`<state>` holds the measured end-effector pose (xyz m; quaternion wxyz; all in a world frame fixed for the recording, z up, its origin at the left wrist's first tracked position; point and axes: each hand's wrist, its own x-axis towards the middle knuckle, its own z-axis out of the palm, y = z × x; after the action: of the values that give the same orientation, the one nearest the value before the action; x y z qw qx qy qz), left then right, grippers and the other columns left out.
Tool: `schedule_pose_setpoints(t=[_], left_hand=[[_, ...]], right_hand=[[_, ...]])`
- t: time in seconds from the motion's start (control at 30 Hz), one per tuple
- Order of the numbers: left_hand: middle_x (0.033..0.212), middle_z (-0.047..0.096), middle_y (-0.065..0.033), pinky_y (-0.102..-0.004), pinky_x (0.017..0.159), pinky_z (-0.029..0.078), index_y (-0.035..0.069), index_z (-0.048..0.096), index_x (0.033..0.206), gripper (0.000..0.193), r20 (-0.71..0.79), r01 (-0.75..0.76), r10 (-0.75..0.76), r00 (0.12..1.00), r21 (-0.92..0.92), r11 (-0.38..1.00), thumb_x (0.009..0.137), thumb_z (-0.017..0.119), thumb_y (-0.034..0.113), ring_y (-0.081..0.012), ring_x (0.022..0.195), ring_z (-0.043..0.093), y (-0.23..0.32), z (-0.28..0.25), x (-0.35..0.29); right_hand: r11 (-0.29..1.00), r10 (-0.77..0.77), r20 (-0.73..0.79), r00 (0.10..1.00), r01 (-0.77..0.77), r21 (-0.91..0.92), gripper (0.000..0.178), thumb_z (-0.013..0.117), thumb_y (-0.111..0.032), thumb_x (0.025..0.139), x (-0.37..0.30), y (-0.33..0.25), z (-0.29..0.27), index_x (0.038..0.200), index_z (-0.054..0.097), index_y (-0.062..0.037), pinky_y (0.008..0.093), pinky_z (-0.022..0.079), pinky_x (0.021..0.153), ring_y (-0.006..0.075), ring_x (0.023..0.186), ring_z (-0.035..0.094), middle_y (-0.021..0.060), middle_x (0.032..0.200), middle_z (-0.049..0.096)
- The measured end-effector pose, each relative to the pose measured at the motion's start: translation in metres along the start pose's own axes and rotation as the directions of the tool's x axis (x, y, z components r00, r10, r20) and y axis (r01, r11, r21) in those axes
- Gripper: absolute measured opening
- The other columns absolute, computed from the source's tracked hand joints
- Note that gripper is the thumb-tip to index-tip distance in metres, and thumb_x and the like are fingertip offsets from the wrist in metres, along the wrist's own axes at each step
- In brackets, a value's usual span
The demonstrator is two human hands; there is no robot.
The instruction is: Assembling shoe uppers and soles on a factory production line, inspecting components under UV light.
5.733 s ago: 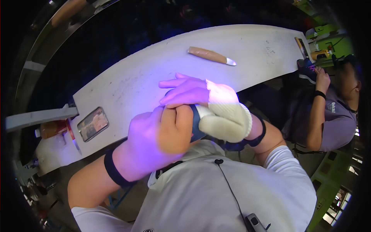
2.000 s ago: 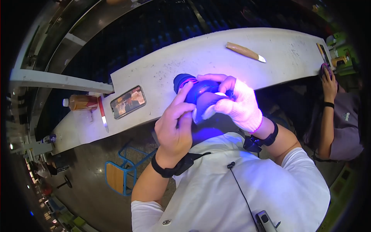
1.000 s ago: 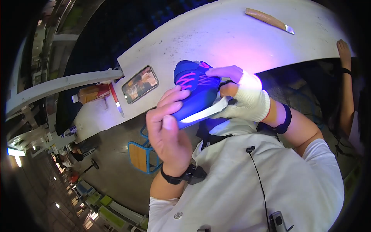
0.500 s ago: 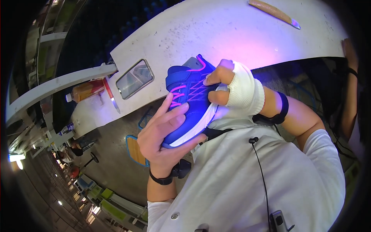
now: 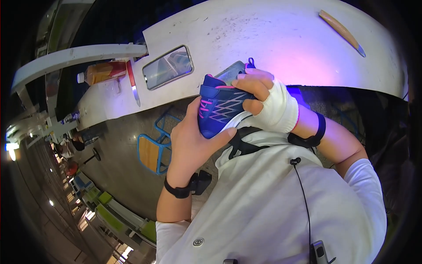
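A blue sneaker (image 5: 222,108) with pink laces, pale criss-cross lines on its side and a white sole is held up between my two hands, in front of the table's near edge. My left hand (image 5: 187,136) wraps round the toe end, its thumb along the sole side. My right hand (image 5: 277,105), in a white fingerless glove, grips the shoe near the collar with bent fingers. Inside the shoe's opening sits a smooth grey piece (image 5: 233,72), probably a shoe last. The far side of the shoe and some left fingers are hidden.
On the white table (image 5: 263,35) lie a phone (image 5: 168,67), a red-handled knife (image 5: 132,83) and a wooden-handled blade (image 5: 342,32). A bottle with orange-brown contents (image 5: 103,72) lies near a white metal frame (image 5: 74,53). A blue-framed stool (image 5: 151,154) stands below.
The sneaker has been tilted so its toe is foreshortened and more of the grey piece shows. My right fingers have shifted up to the collar. The view has swung slightly.
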<state>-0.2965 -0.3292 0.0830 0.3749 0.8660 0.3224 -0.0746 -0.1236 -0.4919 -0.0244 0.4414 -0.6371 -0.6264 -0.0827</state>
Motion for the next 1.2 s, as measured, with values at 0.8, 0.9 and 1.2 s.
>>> schedule_pose_setpoints(t=[0.8,0.9,1.2], left_hand=[[0.134,0.060,-0.0221,-0.0468,0.101,0.055,0.000,0.057,0.137,0.070,-0.294,-0.739,0.684,0.667,-0.150,0.656,0.074,0.088,0.003,-0.0409,0.122,0.063,0.025,0.103,0.026],[0.108,0.067,-0.0182,-0.0461,0.085,0.058,0.003,0.062,0.112,0.050,-0.433,-0.734,0.602,0.670,-0.265,0.626,0.071,0.090,0.004,-0.0399,0.101,0.068,0.034,0.110,0.031],[0.097,0.058,-0.0117,-0.0365,0.066,0.048,0.006,0.056,0.103,0.046,-0.549,-0.802,0.586,0.596,-0.376,0.463,0.073,0.090,0.003,-0.0270,0.081,0.058,0.072,0.106,0.022]], right_hand=[[0.870,0.332,0.010,0.943,-0.311,0.382,0.071,0.099,-0.020,0.070,0.020,-0.042,-0.139,0.129,0.066,0.0014,0.0522,0.051,0.113,0.0405,0.124,0.070,0.0242,0.127,0.073],[0.914,0.277,0.039,0.960,-0.276,0.296,0.069,0.098,-0.024,0.072,0.026,-0.042,-0.140,0.128,0.068,0.0013,0.0498,0.054,0.109,0.0390,0.123,0.071,0.0182,0.125,0.076],[0.895,0.354,0.036,0.935,-0.350,0.278,0.072,0.100,-0.028,0.070,0.026,-0.048,-0.138,0.128,0.067,-0.0011,0.0511,0.052,0.112,0.0368,0.122,0.072,0.0162,0.124,0.076]])
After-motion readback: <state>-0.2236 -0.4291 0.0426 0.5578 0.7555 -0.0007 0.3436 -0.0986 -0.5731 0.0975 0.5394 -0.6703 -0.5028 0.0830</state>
